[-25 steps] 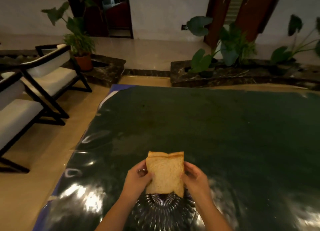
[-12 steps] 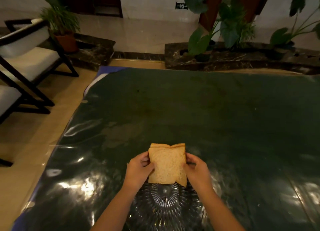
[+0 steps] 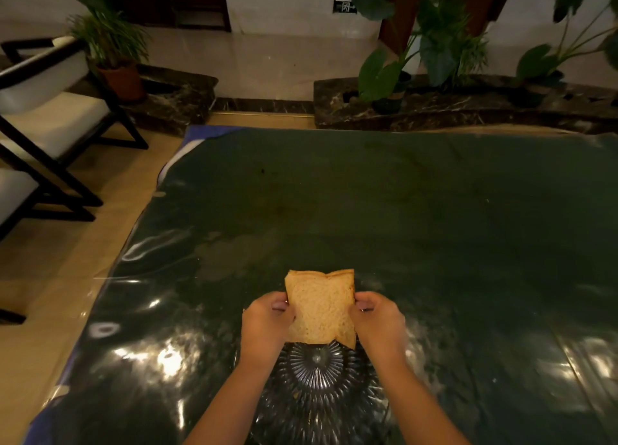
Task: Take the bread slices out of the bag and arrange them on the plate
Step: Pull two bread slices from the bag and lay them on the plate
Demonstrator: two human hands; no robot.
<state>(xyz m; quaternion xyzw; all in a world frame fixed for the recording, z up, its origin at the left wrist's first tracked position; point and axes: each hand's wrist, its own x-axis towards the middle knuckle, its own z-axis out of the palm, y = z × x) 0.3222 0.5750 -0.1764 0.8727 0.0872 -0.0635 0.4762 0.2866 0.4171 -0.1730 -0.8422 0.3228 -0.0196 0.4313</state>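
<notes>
My left fingers (image 3: 279,306) and right fingers (image 3: 364,306) pinch the bread (image 3: 321,309) by its side edges, upright, above the plate (image 3: 321,398) at the desk's near edge.

The plate (image 3: 317,387) was partly hidden behind the bread slices (image 3: 320,307) and both forearms. How many slices were stacked could not be told. At nine o'clock, a chair (image 3: 43,117) was cut off.

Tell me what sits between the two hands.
Head view: the bread, pinched at its side edges by the left hand and right hand, above the glass plate.
</notes>
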